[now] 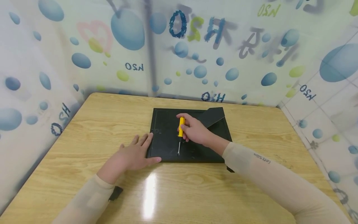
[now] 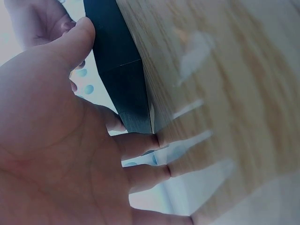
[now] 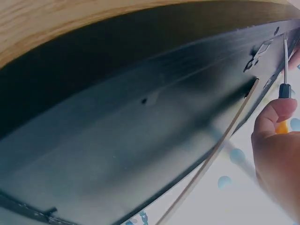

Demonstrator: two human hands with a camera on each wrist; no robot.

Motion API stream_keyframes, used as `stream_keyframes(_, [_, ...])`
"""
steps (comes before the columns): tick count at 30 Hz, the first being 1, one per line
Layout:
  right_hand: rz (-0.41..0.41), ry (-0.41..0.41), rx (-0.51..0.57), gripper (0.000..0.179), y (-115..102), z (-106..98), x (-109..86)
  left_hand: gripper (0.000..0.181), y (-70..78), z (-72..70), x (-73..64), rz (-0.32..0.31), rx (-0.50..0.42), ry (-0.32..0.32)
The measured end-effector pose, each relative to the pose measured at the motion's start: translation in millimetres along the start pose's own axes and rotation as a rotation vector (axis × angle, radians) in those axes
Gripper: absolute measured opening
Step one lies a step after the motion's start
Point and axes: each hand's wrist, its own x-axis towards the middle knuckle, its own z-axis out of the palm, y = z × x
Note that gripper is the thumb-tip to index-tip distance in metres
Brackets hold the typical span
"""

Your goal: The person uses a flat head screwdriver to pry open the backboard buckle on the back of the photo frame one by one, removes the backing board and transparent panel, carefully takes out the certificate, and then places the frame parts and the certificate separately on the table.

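A black rectangular panel, which looks like the back of a picture frame, lies flat on the table. My right hand grips the yellow handle of a screwdriver held roughly upright. In the right wrist view the shaft of the screwdriver reaches down to the panel near a small metal piece. My left hand lies at the panel's left edge with its fingers spread and straight. Its thumb touches the panel's near left corner, and its fingertips rest on the table, as the left wrist view shows.
From the panel's right half rises a black flap, seen edge-on as a thin strip in the right wrist view. The wooden table meets patterned curtains at the back and sides.
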Motion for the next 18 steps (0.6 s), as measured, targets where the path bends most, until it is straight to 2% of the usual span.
stream_keyframes(5, [0.043,-0.026,0.054,0.047,5,3,2.9,0.116,-1.2,-1.0,-2.7,-0.008,-0.007,0.0])
stream_keyframes(8, [0.041,-0.029,0.012,0.047,4,5,2.9,0.115,-1.4,-0.2,-3.5,-0.003,-0.01,0.0])
stream_keyframes(13, [-0.077,-0.012,-0.18,0.051,-9,10,-7.5,0.115,-0.6,0.3,-3.2,-0.009,-0.011,0.003])
stream_keyframes(18, [-0.241,0.06,-0.351,0.053,-18,17,-31.5,0.114,2.3,-1.7,-1.9,-0.02,-0.007,-0.006])
